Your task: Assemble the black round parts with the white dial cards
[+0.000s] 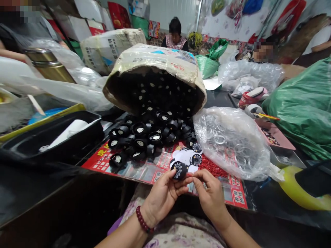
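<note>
My left hand [165, 193], with a dark red bead bracelet at the wrist, holds a black round part with a white-marked dial [179, 170] between thumb and fingers. The fingertips of my right hand [209, 191] are pinched beside the left fingertips, on something small and red that I cannot make out clearly. Behind my hands lie white discs [184, 156], more dial parts [196, 159] and a heap of small red pieces [212, 168]. Many black cups [140, 129] spill from a large sack [160, 55] lying on its side.
A clear bag of rings [232, 137] lies right of the sack. Further right are a pink tray [274, 136], a yellow tape roll [300, 193] and a green bag [302, 106]. A black tray [59, 137] and gold flask [49, 65] stand left. Other people sit beyond.
</note>
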